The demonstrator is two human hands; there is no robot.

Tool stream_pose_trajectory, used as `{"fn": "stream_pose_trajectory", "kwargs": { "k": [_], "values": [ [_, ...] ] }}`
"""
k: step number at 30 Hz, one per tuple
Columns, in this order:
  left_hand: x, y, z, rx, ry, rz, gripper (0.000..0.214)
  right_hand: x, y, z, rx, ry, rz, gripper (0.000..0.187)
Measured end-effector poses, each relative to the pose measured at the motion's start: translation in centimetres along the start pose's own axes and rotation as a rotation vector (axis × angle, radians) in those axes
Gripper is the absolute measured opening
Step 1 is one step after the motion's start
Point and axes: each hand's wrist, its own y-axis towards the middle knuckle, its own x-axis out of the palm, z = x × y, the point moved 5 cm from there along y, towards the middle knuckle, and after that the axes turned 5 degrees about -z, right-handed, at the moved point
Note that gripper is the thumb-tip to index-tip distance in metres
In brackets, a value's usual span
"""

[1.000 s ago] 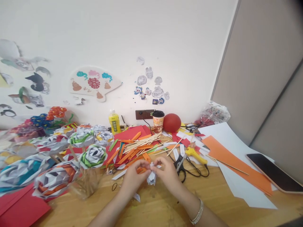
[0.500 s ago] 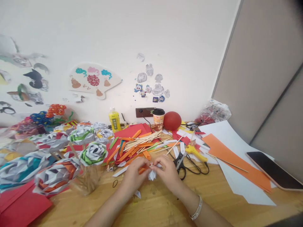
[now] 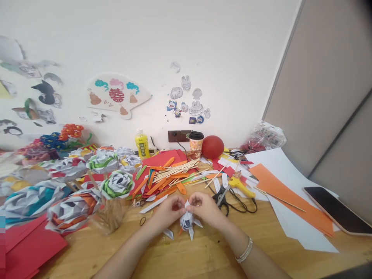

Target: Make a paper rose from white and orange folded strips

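Observation:
Between my hands, low over the wooden table, is a small white folded-paper flower [image 3: 186,222] with pointed petals sticking out at its lower side. My left hand [image 3: 171,211] pinches its upper edge from the left. From the right, my right hand [image 3: 205,210] pinches the same upper part, fingertips close to the left ones. The fingers hide part of the flower. A white paper piece [image 3: 168,233] lies below my left hand. Black scissors [image 3: 221,199] rest just right of my right hand, beside a yellow glue gun [image 3: 241,187] with a black cord.
Wooden sticks [image 3: 177,170] and orange paper strips lie behind my hands. Large paper flowers [image 3: 117,184] and a clear cup of sticks [image 3: 107,217] stand left. At the back are a yellow bottle [image 3: 142,144], coffee cup [image 3: 196,146] and red balloon [image 3: 212,147]. A phone [image 3: 338,209] lies right.
The white paper flower has turned, so its folded middle and several petals now show below my fingers. Both hands have stayed near the same spot, still pinching. The camera view has shifted slightly.

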Motion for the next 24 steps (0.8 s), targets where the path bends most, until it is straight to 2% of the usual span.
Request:
{"fn": "stream_pose_trajectory", "kwargs": {
  "k": [3, 8, 10, 14, 21, 24],
  "values": [
    [0.1, 0.0, -0.3, -0.008, -0.043, -0.040, 0.016, 0.0, 0.0, -0.2, -0.047, -0.073, 0.035, 0.008],
    [-0.4, -0.3, 0.3, 0.031, 0.102, 0.035, 0.006, 0.2, -0.2, -1.1, -0.115, -0.146, -0.028, 0.006],
    [-0.5, -0.3, 0.6, 0.048, 0.156, 0.054, 0.003, 0.0, -0.4, -1.5, -0.140, -0.206, 0.006, 0.006],
    [-0.6, -0.4, 0.6, 0.058, 0.136, -0.009, 0.006, -0.1, -0.6, -2.2, -0.211, -0.354, 0.088, 0.008],
    [-0.1, -1.3, 2.1, 0.032, 0.380, 0.053, 0.011, 0.0, -1.0, -2.9, -0.256, -0.463, -0.037, 0.011],
    [-0.3, -1.4, 2.5, 0.042, 0.340, 0.044, 0.009, 0.1, -1.3, -3.6, -0.335, -0.524, -0.039, 0.010]
  ]
}}
